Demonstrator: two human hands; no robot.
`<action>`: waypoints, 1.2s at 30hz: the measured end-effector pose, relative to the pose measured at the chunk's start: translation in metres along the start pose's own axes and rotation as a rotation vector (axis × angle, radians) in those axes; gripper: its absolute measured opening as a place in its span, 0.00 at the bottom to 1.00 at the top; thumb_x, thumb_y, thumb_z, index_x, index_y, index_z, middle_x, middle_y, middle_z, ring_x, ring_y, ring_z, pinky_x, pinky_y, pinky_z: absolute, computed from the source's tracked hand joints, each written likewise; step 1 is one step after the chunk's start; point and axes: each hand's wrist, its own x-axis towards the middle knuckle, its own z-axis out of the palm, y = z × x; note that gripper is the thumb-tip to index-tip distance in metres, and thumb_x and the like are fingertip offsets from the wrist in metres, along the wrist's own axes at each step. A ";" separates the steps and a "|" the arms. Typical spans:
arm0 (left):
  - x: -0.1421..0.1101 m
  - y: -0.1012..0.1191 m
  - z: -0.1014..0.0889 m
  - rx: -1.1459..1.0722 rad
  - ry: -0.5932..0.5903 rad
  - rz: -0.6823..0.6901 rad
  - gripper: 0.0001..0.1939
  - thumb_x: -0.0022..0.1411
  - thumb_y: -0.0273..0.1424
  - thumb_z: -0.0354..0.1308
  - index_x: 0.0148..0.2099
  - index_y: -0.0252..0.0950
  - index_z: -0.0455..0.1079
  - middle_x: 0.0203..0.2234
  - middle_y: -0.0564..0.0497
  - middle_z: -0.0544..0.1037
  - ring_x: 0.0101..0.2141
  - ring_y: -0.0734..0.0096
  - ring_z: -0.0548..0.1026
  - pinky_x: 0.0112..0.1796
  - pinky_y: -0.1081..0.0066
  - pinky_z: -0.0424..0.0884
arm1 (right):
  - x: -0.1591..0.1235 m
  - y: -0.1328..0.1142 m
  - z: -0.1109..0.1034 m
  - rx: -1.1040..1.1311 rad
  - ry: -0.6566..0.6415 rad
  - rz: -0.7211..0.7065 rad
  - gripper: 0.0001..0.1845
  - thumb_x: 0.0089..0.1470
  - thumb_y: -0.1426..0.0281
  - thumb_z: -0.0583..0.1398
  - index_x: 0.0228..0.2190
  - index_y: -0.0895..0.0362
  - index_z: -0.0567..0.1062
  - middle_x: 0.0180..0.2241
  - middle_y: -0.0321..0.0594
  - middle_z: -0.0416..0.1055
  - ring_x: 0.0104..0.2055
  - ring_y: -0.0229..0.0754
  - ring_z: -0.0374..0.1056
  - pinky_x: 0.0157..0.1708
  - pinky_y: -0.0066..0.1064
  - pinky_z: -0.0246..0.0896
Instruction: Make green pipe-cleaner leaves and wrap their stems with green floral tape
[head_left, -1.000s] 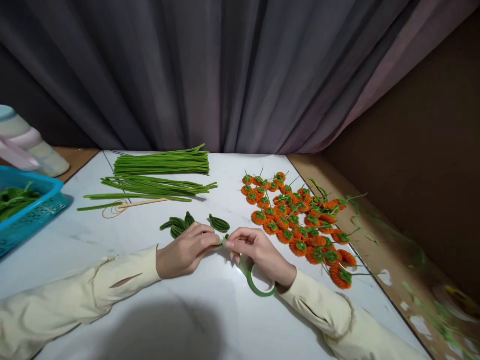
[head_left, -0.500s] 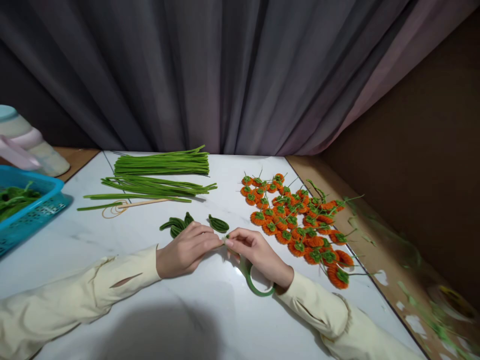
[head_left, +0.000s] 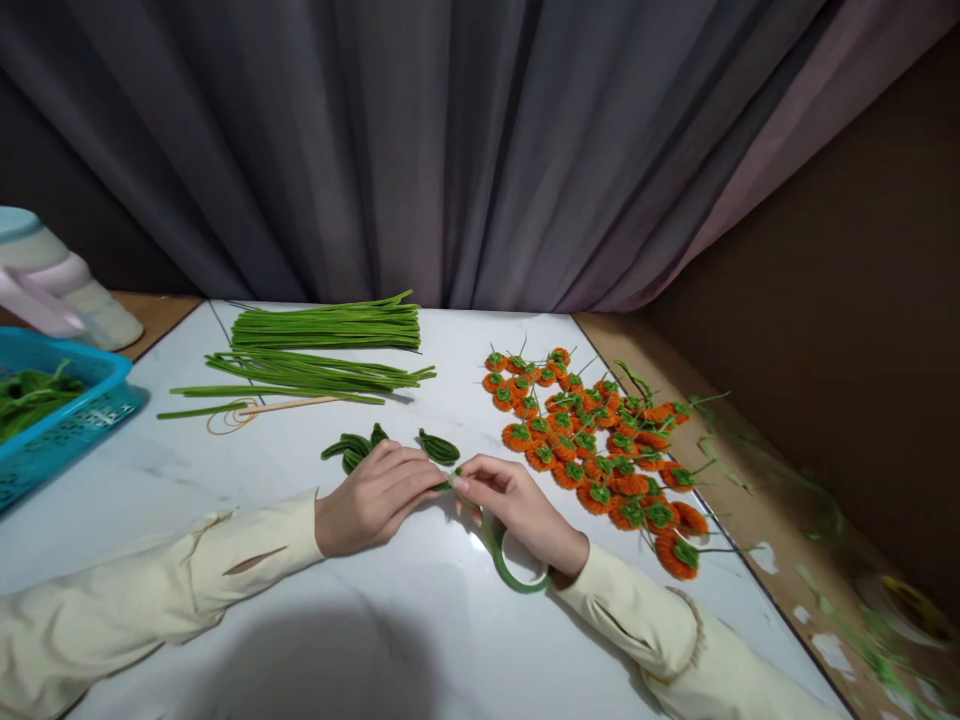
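Observation:
My left hand [head_left: 384, 497] is closed in a pinch at the middle of the table, its fingertips on a small green piece mostly hidden by the fingers. Meeting it tip to tip, my right hand [head_left: 517, 507] pinches at the same spot, with a green strip running down from its fingers to a roll of green tape [head_left: 517, 584] below the palm. Just beyond the fingertips lies a dark green fuzzy leaf [head_left: 439, 447]. Several more dark green leaves [head_left: 346, 446] sit in a cluster behind my left hand, which partly covers them.
Bundles of green pipe cleaners [head_left: 326, 327] lie at the back left, near a thin wooden stick [head_left: 289, 405] with a looped band. Many orange fuzzy persimmon-like pieces [head_left: 596, 495] spread over the right side. A blue basket [head_left: 112, 375] and a tumbler [head_left: 97, 310] stand at left.
Both hands stay nearly in place, fingertips still together. A bit more green shows at the left fingertips. The whole view has shifted very slightly.

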 end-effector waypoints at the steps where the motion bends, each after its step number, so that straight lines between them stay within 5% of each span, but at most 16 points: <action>1: 0.000 0.000 0.000 0.014 0.006 0.004 0.10 0.65 0.24 0.49 0.48 0.35 0.63 0.34 0.47 0.77 0.37 0.66 0.73 0.39 0.67 0.64 | 0.000 0.000 0.000 0.003 -0.005 -0.001 0.19 0.46 0.55 0.64 0.25 0.59 0.70 0.18 0.31 0.63 0.21 0.32 0.56 0.23 0.26 0.50; 26: 0.000 0.002 0.000 0.026 0.050 0.067 0.11 0.62 0.20 0.50 0.47 0.31 0.64 0.32 0.45 0.77 0.35 0.64 0.71 0.37 0.64 0.62 | 0.001 0.001 0.000 0.054 -0.027 0.010 0.16 0.46 0.59 0.65 0.26 0.60 0.71 0.19 0.32 0.65 0.21 0.32 0.59 0.23 0.26 0.53; 36: 0.001 0.004 -0.001 -0.169 0.024 -0.066 0.08 0.64 0.22 0.49 0.45 0.33 0.65 0.32 0.46 0.74 0.34 0.68 0.69 0.39 0.65 0.62 | 0.001 0.005 0.001 0.114 -0.019 -0.007 0.15 0.46 0.61 0.65 0.31 0.58 0.69 0.22 0.31 0.64 0.20 0.31 0.59 0.21 0.24 0.55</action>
